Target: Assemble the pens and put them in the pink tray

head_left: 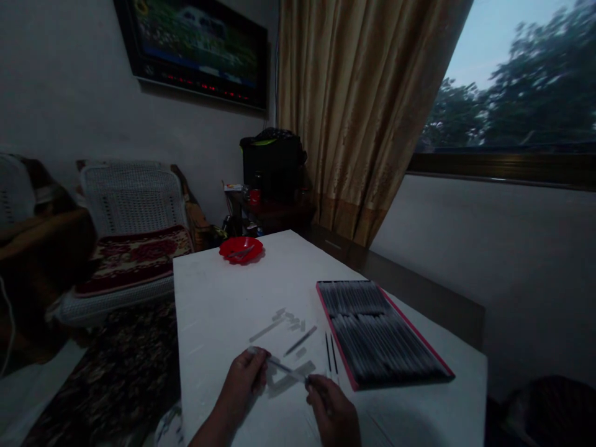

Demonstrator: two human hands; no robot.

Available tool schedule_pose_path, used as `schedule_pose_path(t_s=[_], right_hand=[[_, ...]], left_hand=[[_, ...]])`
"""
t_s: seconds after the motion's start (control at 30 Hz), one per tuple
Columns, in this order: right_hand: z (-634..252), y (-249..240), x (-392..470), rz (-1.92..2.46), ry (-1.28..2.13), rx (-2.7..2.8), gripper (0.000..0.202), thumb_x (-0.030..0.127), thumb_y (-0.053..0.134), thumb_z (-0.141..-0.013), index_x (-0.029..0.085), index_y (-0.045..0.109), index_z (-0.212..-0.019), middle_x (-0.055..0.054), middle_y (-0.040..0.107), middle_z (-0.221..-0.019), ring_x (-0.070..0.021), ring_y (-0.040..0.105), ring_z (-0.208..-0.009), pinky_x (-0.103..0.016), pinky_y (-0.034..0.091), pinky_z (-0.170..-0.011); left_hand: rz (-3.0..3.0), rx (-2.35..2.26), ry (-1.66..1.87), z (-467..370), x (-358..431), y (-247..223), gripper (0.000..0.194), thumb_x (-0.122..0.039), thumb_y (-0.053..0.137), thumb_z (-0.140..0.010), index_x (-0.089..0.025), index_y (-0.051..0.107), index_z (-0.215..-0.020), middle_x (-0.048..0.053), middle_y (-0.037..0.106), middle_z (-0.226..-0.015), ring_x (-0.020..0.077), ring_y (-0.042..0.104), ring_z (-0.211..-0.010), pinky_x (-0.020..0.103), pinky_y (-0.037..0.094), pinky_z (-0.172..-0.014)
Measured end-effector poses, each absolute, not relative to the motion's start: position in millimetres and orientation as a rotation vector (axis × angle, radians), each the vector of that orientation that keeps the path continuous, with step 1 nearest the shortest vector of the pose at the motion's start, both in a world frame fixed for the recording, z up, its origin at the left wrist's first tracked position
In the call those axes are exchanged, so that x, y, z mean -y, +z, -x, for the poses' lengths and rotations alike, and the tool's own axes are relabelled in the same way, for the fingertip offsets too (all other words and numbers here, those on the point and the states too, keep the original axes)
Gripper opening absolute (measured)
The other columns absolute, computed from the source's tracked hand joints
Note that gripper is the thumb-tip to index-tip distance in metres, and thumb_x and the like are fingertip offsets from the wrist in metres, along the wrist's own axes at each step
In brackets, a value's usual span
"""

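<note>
Both my hands are low over a white table point(223, 298) and hold one clear pen barrel point(285, 369) between them. My left hand point(246, 375) pinches its left end, my right hand point(333, 410) grips its right end. Loose pen parts lie just beyond: a clear tube point(266, 330), small caps point(291, 320), a dark-tipped pen point(300, 340) and two thin black refills point(331, 352). To the right lies a red-edged tray point(379, 332) packed with several pens in rows.
A red dish point(241, 249) sits at the table's far end. A white plastic chair with a patterned cushion point(133, 242) stands to the left. A dark bag on a stand point(272, 161), a curtain point(358, 118), a wall screen point(198, 46) and a window ledge point(503, 164) lie beyond.
</note>
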State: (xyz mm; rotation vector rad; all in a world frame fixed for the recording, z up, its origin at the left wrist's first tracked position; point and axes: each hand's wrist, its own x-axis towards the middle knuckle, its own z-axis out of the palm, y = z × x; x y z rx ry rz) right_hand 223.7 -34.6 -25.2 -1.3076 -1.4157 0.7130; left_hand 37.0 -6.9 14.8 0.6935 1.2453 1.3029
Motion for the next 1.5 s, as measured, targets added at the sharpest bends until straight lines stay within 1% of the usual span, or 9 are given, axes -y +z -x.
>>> schedule_pose_path(t_s=[0.17, 0.27, 0.4, 0.73, 0.83, 0.93, 1.23, 1.4, 1.5], right_hand=[[-219.5, -28.0, 37.0, 1.294, 0.578, 1.477, 0.048, 0.061, 0.044, -0.086, 0.021, 0.070, -0.094, -0.012, 0.073, -0.091, -0.0241, 0.069, -0.083, -0.030, 0.054, -0.075], [-218.4, -25.4, 37.8, 1.334, 0.658, 1.417, 0.056, 0.066, 0.039, -0.086, 0.020, 0.070, -0.094, -0.009, 0.074, -0.081, -0.0194, 0.068, -0.064, -0.025, 0.054, -0.061], [-219.8, -19.3, 38.2, 1.340, 0.730, 1.438, 0.059, 0.067, 0.035, -0.086, 0.021, 0.066, -0.068, -0.002, 0.065, -0.057, -0.0134, 0.057, -0.043, -0.021, 0.047, -0.045], [-217.4, -34.9, 35.5, 1.249, 0.667, 1.309, 0.053, 0.068, 0.052, -0.079, 0.020, 0.070, -0.093, -0.009, 0.074, -0.088, -0.0209, 0.070, -0.078, -0.023, 0.055, -0.070], [-218.6, -29.5, 36.3, 1.290, 0.689, 1.339, 0.052, 0.064, 0.042, -0.086, 0.020, 0.068, -0.094, -0.006, 0.072, -0.075, -0.0168, 0.067, -0.058, -0.022, 0.053, -0.056], [-221.9, -22.0, 37.2, 1.350, 0.705, 1.430, 0.051, 0.056, 0.035, -0.092, 0.021, 0.064, -0.069, -0.001, 0.064, -0.054, -0.0129, 0.057, -0.042, -0.020, 0.046, -0.045], [-224.2, -11.1, 36.8, 1.287, 0.768, 1.394, 0.033, 0.046, 0.055, -0.082, 0.018, 0.068, -0.094, -0.007, 0.073, -0.082, -0.0183, 0.069, -0.066, -0.022, 0.053, -0.058], [-221.9, 0.1, 41.3, 1.376, 0.809, 1.442, 0.038, 0.042, 0.042, -0.090, 0.020, 0.063, -0.067, -0.001, 0.065, -0.058, -0.0131, 0.059, -0.046, -0.019, 0.045, -0.046], [-221.8, -1.9, 42.3, 1.364, 0.807, 1.441, 0.028, 0.037, 0.048, -0.086, 0.020, 0.064, -0.071, -0.001, 0.065, -0.062, -0.0134, 0.061, -0.050, -0.019, 0.046, -0.048]], left_hand=[[-0.665, -1.240, 1.340, -35.6, 6.9, 11.5, 0.055, -0.065, 0.074, -0.051, -0.015, 0.064, -0.070, -0.007, 0.049, -0.048, 0.0046, 0.041, -0.041, 0.017, 0.029, -0.040], [-0.665, -1.230, 1.341, -36.1, 8.7, 13.5, 0.055, -0.065, 0.073, -0.052, -0.015, 0.063, -0.071, -0.007, 0.050, -0.048, 0.0048, 0.042, -0.042, 0.017, 0.030, -0.041], [-0.693, -1.218, 1.328, -37.5, 10.0, 15.6, 0.052, -0.063, 0.075, -0.051, -0.015, 0.062, -0.065, -0.007, 0.049, -0.046, 0.0046, 0.041, -0.040, 0.017, 0.028, -0.039], [-0.691, -1.227, 1.311, -38.2, 7.7, 17.7, 0.055, -0.065, 0.075, -0.047, -0.015, 0.063, -0.066, -0.007, 0.048, -0.044, 0.0038, 0.038, -0.038, 0.016, 0.026, -0.038], [-0.686, -1.221, 1.298, -36.4, 7.3, 16.9, 0.054, -0.064, 0.076, -0.049, -0.015, 0.064, -0.069, -0.007, 0.049, -0.045, 0.0038, 0.039, -0.039, 0.016, 0.026, -0.038], [-0.692, -1.213, 1.287, -35.5, 6.9, 15.5, 0.053, -0.063, 0.076, -0.050, -0.015, 0.064, -0.069, -0.007, 0.049, -0.045, 0.0040, 0.040, -0.041, 0.016, 0.027, -0.039], [-0.676, -1.243, 1.270, -39.1, 7.3, 25.8, 0.055, -0.064, 0.078, -0.044, -0.014, 0.065, -0.065, -0.007, 0.048, -0.044, 0.0047, 0.039, -0.041, 0.017, 0.028, -0.040], [-0.699, -1.249, 1.261, -37.1, 5.9, 20.9, 0.055, -0.063, 0.078, -0.044, -0.015, 0.065, -0.067, -0.007, 0.049, -0.044, 0.0051, 0.040, -0.041, 0.017, 0.029, -0.041], [-0.722, -1.262, 1.241, -34.4, 3.6, 12.9, 0.057, -0.065, 0.076, -0.045, -0.015, 0.065, -0.069, -0.007, 0.049, -0.044, 0.0062, 0.041, -0.041, 0.018, 0.029, -0.040]])
